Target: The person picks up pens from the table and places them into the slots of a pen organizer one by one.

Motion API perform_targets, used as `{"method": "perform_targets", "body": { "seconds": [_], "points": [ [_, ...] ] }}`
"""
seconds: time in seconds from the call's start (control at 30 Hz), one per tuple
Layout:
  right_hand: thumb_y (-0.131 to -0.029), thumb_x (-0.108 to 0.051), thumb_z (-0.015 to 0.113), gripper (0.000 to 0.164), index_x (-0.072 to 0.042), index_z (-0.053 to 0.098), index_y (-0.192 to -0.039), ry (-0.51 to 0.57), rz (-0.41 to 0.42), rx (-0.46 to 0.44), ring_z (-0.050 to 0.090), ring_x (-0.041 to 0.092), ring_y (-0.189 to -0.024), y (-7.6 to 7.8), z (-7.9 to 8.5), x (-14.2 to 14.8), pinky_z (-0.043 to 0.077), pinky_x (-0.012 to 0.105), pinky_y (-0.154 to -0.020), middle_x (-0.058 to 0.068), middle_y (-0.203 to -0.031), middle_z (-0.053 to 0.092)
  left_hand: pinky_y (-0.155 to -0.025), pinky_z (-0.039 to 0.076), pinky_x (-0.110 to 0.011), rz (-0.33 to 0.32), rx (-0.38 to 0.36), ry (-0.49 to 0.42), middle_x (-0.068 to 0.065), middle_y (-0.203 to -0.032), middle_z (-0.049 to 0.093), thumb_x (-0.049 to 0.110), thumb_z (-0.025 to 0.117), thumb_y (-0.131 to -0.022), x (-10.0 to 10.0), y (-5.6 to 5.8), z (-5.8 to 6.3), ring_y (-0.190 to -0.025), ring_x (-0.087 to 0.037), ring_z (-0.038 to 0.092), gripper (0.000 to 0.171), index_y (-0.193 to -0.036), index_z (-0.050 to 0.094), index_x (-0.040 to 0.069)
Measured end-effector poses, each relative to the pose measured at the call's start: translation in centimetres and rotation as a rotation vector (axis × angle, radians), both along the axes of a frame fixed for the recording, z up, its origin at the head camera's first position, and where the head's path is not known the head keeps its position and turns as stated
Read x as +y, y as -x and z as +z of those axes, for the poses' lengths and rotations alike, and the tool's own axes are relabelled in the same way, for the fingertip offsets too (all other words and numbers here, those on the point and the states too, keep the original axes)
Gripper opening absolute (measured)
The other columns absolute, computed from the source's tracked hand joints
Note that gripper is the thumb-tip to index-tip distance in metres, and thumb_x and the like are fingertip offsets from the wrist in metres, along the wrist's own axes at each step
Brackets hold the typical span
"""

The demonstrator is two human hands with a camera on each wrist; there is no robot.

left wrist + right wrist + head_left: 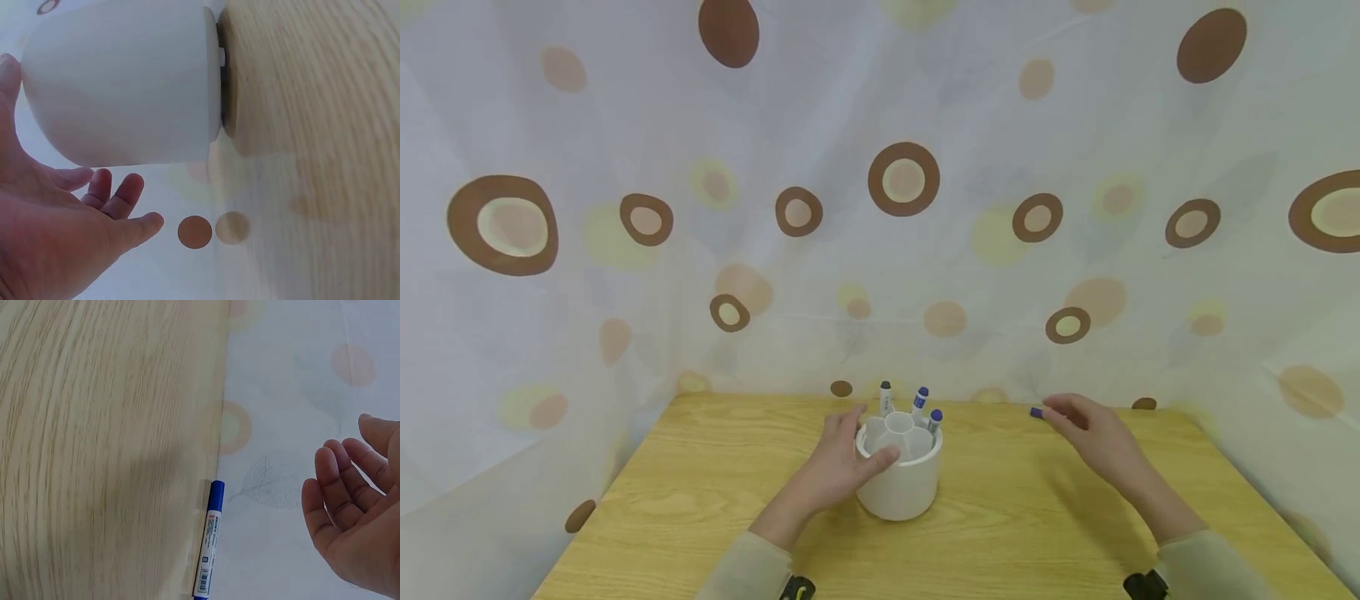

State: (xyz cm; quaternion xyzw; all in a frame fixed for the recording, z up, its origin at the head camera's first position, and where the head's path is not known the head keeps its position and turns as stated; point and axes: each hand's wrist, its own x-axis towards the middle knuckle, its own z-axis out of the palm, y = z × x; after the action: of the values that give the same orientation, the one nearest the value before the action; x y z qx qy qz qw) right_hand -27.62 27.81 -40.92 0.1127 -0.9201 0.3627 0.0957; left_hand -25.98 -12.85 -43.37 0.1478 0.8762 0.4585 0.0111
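A white round pen holder point(898, 492) with several compartments stands on the wooden table. Three white markers stand in it: a dark-capped marker point(886, 400) and two blue-capped ones, a rear marker point(920, 402) and a right marker point(934, 422). My left hand point(838, 462) rests at the holder's left side, thumb over the front rim and fingers extended; the left wrist view shows these fingers spread beside the wall. To the right, a blue-capped marker point(210, 550) lies near the table's back edge. My right hand point(1093, 437) hovers by it with loosely bent fingers, apart from it in the right wrist view.
Behind the wooden table point(1000, 533) hangs a pale curtain point(970, 250) with brown and beige circles, also along both sides. The pen holder stands between my forearms.
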Motion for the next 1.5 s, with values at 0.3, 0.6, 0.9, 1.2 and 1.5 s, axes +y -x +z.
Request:
{"method": "perform_targets", "body": {
  "seconds": [0.3,0.6,0.9,1.2,1.5],
  "points": [
    [-0.117,-0.035,0.058,0.049,0.004,0.063,-0.147,-0.101,-0.062,-0.012,0.066,0.049,-0.122,1.4,-1.3,4.0,0.059,0.063,-0.094,0.027,-0.135,0.07,-0.122,0.031,-0.076,-0.058,-0.047,-0.044,-0.032,-0.175,0.024,0.065,0.067,-0.104,-0.2,0.1,-0.3,-0.156,-0.056,0.035,0.107,-0.173,0.019,-0.002],
    [-0.118,-0.035,0.057,0.053,0.008,0.058,-0.148,-0.174,-0.097,-0.04,0.058,0.058,-0.125,2.3,-2.2,7.1,0.054,0.071,-0.094,0.035,-0.138,0.065,-0.121,0.036,-0.073,-0.085,-0.045,-0.034,-0.031,-0.169,0.03,0.066,0.065,-0.105,-0.4,0.3,-0.3,-0.151,-0.05,0.044,0.104,-0.175,0.02,0.004],
    [-0.115,-0.027,0.063,0.056,0.016,0.053,-0.149,-0.219,-0.088,-0.042,0.048,0.068,-0.133,2.6,-3.0,8.7,0.045,0.079,-0.103,0.044,-0.15,0.052,-0.125,0.032,-0.071,-0.128,-0.052,-0.099,-0.027,-0.169,0.037,0.058,0.066,-0.107,-0.2,0.3,-0.6,-0.155,-0.048,0.041,0.096,-0.174,0.023,0.005],
    [-0.116,-0.033,0.061,0.069,0.019,0.04,-0.157,-0.192,-0.071,-0.13,0.039,0.07,-0.139,2.9,-4.3,10.0,0.042,0.082,-0.105,0.046,-0.158,0.039,-0.125,0.032,-0.07,-0.126,-0.117,-0.151,-0.022,-0.167,0.044,0.059,0.068,-0.106,0.0,0.4,-1.0,-0.154,-0.044,0.043,0.095,-0.173,0.026,0.007],
    [-0.116,-0.035,0.062,0.075,0.022,0.036,-0.157,-0.148,-0.048,-0.192,0.046,0.069,-0.136,3.5,-5.1,11.2,0.047,0.078,-0.104,0.048,-0.158,0.037,-0.125,0.036,-0.066,-0.141,-0.076,-0.141,-0.02,-0.164,0.044,0.058,0.068,-0.107,0.1,0.6,-1.1,-0.151,-0.04,0.047,0.088,-0.169,0.033,0.007]
  ]
}}
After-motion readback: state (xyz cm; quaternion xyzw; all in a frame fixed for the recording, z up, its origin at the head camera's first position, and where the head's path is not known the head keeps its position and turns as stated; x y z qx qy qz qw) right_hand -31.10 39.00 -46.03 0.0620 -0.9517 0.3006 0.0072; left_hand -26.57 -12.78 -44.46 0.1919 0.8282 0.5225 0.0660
